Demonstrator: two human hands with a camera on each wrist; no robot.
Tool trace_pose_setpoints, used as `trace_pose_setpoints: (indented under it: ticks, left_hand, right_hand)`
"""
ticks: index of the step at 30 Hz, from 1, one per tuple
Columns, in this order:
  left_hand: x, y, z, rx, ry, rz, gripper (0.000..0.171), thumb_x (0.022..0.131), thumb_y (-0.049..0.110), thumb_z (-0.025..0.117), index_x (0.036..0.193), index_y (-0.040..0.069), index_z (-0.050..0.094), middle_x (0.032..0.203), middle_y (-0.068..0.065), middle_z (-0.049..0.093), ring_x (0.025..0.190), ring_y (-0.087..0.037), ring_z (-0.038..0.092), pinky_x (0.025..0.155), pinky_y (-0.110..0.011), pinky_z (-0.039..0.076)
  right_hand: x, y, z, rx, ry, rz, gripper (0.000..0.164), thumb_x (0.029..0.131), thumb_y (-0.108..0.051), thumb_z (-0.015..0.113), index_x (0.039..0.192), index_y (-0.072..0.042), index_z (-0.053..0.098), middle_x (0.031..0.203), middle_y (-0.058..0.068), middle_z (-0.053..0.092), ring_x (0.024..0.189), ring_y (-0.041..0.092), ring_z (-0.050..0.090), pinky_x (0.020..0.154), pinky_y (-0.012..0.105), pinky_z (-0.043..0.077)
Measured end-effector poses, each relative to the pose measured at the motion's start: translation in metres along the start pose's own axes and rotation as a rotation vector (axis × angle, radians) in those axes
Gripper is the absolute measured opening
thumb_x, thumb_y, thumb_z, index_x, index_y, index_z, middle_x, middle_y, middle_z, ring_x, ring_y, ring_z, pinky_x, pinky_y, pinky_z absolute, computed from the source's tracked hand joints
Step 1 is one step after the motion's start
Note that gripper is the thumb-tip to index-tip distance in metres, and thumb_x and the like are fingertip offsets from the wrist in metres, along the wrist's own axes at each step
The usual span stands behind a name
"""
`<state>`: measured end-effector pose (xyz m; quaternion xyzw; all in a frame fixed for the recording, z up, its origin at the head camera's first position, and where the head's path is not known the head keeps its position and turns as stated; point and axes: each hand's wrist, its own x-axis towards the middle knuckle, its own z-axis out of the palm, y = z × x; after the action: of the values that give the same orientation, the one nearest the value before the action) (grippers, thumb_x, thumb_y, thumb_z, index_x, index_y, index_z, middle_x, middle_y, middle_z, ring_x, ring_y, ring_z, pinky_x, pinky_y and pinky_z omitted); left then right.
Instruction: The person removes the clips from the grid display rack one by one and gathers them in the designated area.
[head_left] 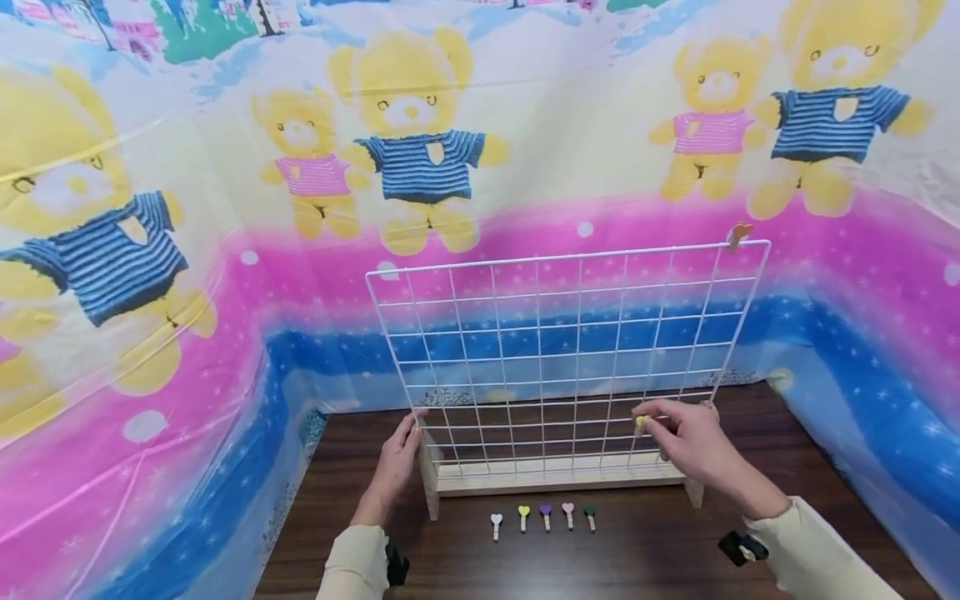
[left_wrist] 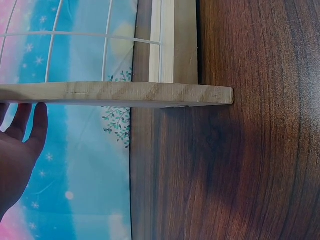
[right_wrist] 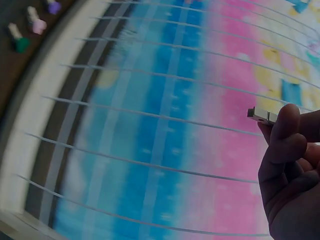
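A white wire grid (head_left: 577, 333) stands upright in a pale wooden base (head_left: 555, 477) with wooden end pieces. My right hand (head_left: 697, 442) pinches a small wooden clothespin (right_wrist: 261, 115) with a yellow heart, held in front of the lower right part of the grid. Fingertips of my left hand (head_left: 395, 467) touch the outer side of the left end piece (left_wrist: 150, 93); its thumb is hard to make out. An orange-topped clothespin (head_left: 739, 234) is clipped on the grid's top wire, near the right corner.
Several heart clothespins lie in a row before the base: white (head_left: 496, 525), yellow (head_left: 523, 517), purple (head_left: 546, 517), pink (head_left: 568, 514) and dark green (head_left: 590, 517). A dark brown wooden table (head_left: 465, 575) is underneath. Behind hangs a bear-print cloth (head_left: 562, 158).
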<state>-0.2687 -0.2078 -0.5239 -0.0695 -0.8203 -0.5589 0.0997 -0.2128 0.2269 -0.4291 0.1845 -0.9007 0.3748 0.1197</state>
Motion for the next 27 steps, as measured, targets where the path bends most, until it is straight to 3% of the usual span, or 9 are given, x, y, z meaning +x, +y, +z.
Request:
trace_pose_setpoints:
  ticks: [8,13,19,23,27]
  left_hand:
    - [0.0,-0.003,0.0,0.009,0.004,-0.013,0.034,0.102,0.011,0.041,0.135,0.009,0.05,0.138,-0.019,0.046,0.122,-0.034,0.043,0.096,-0.053,0.034]
    - [0.003,-0.004,0.0,0.021,0.017,0.025,0.033,0.102,0.01,0.041,0.133,0.008,0.051,0.135,-0.02,0.049,0.118,-0.034,0.046,0.094,-0.053,0.036]
    - [0.003,-0.003,-0.001,0.036,0.039,0.047,0.031,0.101,0.009,0.043,0.131,0.008,0.053,0.131,-0.018,0.053,0.112,-0.031,0.048,0.091,-0.049,0.038]
    - [-0.002,0.011,-0.003,0.031,0.023,0.029,0.031,0.101,0.008,0.043,0.131,0.004,0.052,0.128,-0.022,0.053,0.108,-0.032,0.049,0.089,-0.048,0.038]
    - [-0.01,0.031,-0.005,0.025,0.007,0.026,0.031,0.1,0.004,0.042,0.13,0.0,0.051,0.128,-0.026,0.051,0.109,-0.035,0.048,0.089,-0.05,0.038]
  right_hand:
    - [-0.013,0.036,0.042,0.067,-0.114,0.102,0.012,0.094,-0.016,0.06,0.104,-0.014,0.067,0.052,-0.006,0.048,0.044,0.009,0.045,0.04,0.027,0.036]
    - [-0.017,0.054,0.062,0.087,-0.185,0.159,0.013,0.094,-0.017,0.059,0.104,-0.014,0.067,0.052,-0.004,0.05,0.043,0.012,0.048,0.041,0.027,0.037]
    - [-0.018,0.07,0.079,0.107,-0.225,0.137,0.012,0.092,-0.01,0.06,0.101,-0.012,0.067,0.069,-0.001,0.06,0.044,0.011,0.051,0.043,0.028,0.043]
    - [-0.02,0.077,0.088,0.141,-0.251,0.119,0.011,0.091,-0.005,0.06,0.098,-0.008,0.067,0.088,0.005,0.065,0.048,0.012,0.053,0.043,0.029,0.045]
    - [-0.022,0.084,0.097,0.141,-0.292,0.115,0.011,0.09,-0.004,0.059,0.098,-0.006,0.067,0.089,0.006,0.065,0.054,0.012,0.055,0.044,0.028,0.046]
